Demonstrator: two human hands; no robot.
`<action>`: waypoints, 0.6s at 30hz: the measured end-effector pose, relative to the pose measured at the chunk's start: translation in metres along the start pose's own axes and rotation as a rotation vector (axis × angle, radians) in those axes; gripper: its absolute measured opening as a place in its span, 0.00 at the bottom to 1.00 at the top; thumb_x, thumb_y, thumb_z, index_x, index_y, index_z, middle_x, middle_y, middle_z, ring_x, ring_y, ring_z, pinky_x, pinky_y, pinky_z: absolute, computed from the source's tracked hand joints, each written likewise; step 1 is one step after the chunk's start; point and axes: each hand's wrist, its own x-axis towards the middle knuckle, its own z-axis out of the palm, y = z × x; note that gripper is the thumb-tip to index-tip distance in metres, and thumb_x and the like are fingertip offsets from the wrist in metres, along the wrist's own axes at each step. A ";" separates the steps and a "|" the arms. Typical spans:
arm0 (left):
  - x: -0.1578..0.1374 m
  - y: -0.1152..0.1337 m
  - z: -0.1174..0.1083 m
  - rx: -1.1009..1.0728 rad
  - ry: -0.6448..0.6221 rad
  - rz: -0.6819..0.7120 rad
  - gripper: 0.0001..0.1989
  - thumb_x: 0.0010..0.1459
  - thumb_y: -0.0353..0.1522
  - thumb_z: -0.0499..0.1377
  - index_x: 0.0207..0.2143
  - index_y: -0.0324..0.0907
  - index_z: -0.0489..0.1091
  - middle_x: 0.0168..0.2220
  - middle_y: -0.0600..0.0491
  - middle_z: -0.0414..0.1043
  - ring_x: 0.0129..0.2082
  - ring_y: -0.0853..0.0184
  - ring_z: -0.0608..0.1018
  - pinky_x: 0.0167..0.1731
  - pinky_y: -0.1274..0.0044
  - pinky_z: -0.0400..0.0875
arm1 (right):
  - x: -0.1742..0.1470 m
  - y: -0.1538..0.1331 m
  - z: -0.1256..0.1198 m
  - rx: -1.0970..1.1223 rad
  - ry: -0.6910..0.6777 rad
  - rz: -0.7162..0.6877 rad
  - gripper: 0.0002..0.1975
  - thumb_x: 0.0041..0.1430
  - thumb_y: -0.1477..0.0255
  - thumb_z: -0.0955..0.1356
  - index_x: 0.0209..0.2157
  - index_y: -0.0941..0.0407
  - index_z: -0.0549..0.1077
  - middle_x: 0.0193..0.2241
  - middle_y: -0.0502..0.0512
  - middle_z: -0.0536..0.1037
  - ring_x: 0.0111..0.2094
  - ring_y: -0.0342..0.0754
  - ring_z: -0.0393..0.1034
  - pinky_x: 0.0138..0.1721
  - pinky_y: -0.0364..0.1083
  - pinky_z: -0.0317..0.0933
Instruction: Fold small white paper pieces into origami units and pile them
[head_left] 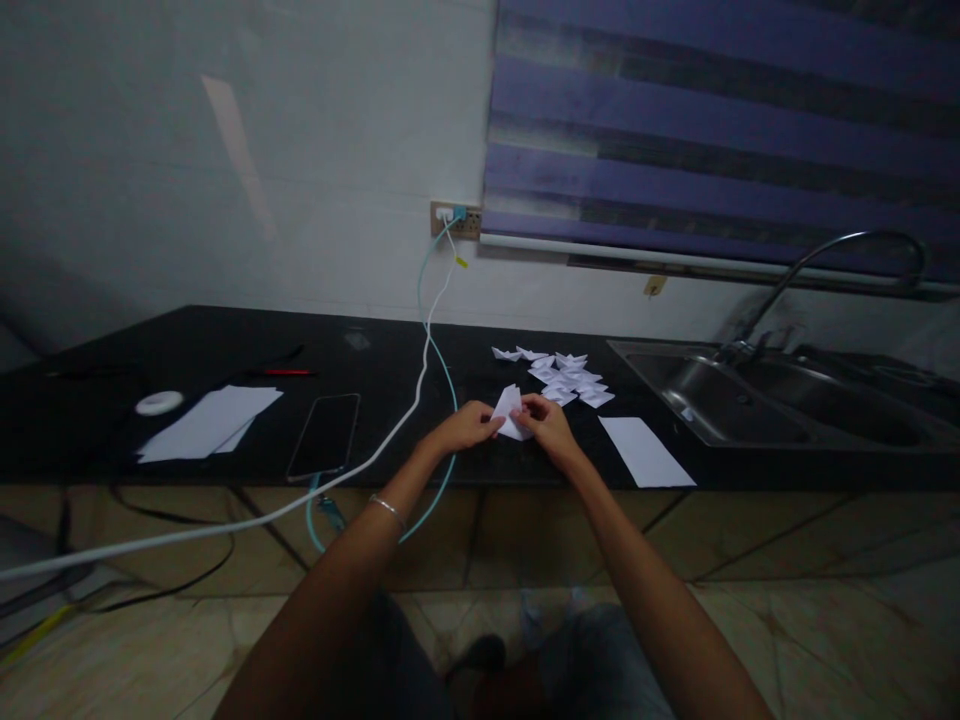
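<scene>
A small piece of folded white paper [508, 405] is held between my two hands above the black counter. My left hand [471, 425] pinches its left edge, and my right hand [546, 425] grips the right side with thumb and fingers. Just behind my hands sit several folded paper boats [566, 375] in a loose cluster. To the right of my right hand lies a flat white paper sheet [646, 452].
A stack of white paper [210, 422], a white round object [159, 403] and a red pen-like object [285, 372] lie left. A phone [325, 437] is near the front edge. Cables [420, 380] run from the wall socket [456, 220] across the counter. A steel sink [697, 400] is right.
</scene>
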 end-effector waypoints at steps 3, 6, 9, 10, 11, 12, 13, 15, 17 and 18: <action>0.002 -0.002 -0.001 -0.017 0.028 -0.005 0.26 0.58 0.48 0.49 0.23 0.34 0.69 0.18 0.56 0.60 0.18 0.74 0.60 0.20 0.81 0.52 | 0.000 0.000 0.000 -0.054 0.021 0.010 0.12 0.47 0.65 0.72 0.34 0.56 0.76 0.26 0.49 0.70 0.28 0.44 0.63 0.31 0.44 0.58; 0.003 -0.005 -0.001 -0.005 0.097 0.003 0.27 0.59 0.48 0.49 0.23 0.34 0.69 0.18 0.56 0.60 0.19 0.74 0.61 0.21 0.81 0.53 | -0.001 -0.002 0.000 -0.052 0.069 0.009 0.14 0.45 0.65 0.73 0.35 0.55 0.75 0.31 0.51 0.73 0.32 0.46 0.66 0.35 0.45 0.60; 0.003 -0.006 -0.001 -0.013 0.149 -0.002 0.27 0.59 0.48 0.48 0.25 0.34 0.70 0.18 0.56 0.61 0.19 0.74 0.62 0.21 0.81 0.53 | -0.003 -0.006 0.000 0.003 0.052 0.015 0.17 0.44 0.63 0.73 0.36 0.55 0.73 0.35 0.52 0.75 0.37 0.49 0.69 0.39 0.46 0.62; 0.003 -0.006 -0.001 -0.026 0.156 -0.009 0.27 0.59 0.49 0.48 0.26 0.34 0.70 0.19 0.56 0.62 0.19 0.74 0.62 0.21 0.81 0.53 | -0.003 -0.007 0.001 0.017 0.041 0.022 0.18 0.43 0.63 0.74 0.36 0.55 0.72 0.35 0.52 0.75 0.37 0.49 0.69 0.39 0.46 0.62; 0.003 -0.006 -0.001 -0.040 0.163 -0.019 0.28 0.59 0.49 0.47 0.26 0.34 0.70 0.19 0.56 0.62 0.19 0.74 0.62 0.21 0.81 0.53 | -0.004 -0.009 0.002 0.035 0.030 0.033 0.19 0.43 0.63 0.74 0.37 0.55 0.71 0.35 0.52 0.76 0.37 0.50 0.70 0.38 0.46 0.63; 0.003 -0.006 -0.001 -0.051 0.172 -0.030 0.28 0.59 0.50 0.47 0.26 0.34 0.70 0.19 0.56 0.63 0.19 0.74 0.62 0.20 0.81 0.53 | -0.004 -0.010 0.002 0.061 0.021 0.050 0.19 0.42 0.63 0.74 0.37 0.54 0.70 0.34 0.51 0.76 0.36 0.50 0.70 0.36 0.46 0.63; 0.003 -0.005 -0.001 -0.059 0.182 -0.040 0.28 0.59 0.50 0.47 0.26 0.34 0.70 0.19 0.56 0.63 0.19 0.74 0.62 0.20 0.81 0.53 | -0.004 -0.011 0.003 0.094 0.011 0.072 0.20 0.42 0.63 0.74 0.38 0.54 0.69 0.34 0.51 0.76 0.34 0.49 0.70 0.34 0.45 0.63; 0.003 -0.004 -0.002 -0.060 0.203 -0.047 0.29 0.58 0.50 0.48 0.25 0.33 0.70 0.19 0.56 0.63 0.19 0.74 0.62 0.20 0.81 0.53 | -0.005 -0.012 0.004 0.160 -0.013 0.110 0.21 0.42 0.63 0.74 0.38 0.53 0.68 0.32 0.49 0.76 0.30 0.47 0.70 0.29 0.44 0.62; 0.003 -0.003 -0.002 -0.057 0.205 -0.043 0.29 0.59 0.50 0.47 0.25 0.33 0.70 0.19 0.55 0.63 0.19 0.74 0.63 0.20 0.81 0.53 | -0.005 -0.010 0.004 0.188 -0.013 0.121 0.21 0.42 0.63 0.74 0.38 0.53 0.68 0.30 0.48 0.76 0.27 0.46 0.69 0.27 0.43 0.61; 0.003 -0.003 -0.001 -0.053 0.202 -0.038 0.29 0.59 0.50 0.48 0.25 0.33 0.71 0.19 0.55 0.63 0.19 0.74 0.63 0.20 0.81 0.53 | -0.004 -0.009 0.004 0.184 0.002 0.113 0.20 0.42 0.63 0.74 0.37 0.53 0.68 0.30 0.49 0.76 0.27 0.46 0.69 0.27 0.43 0.61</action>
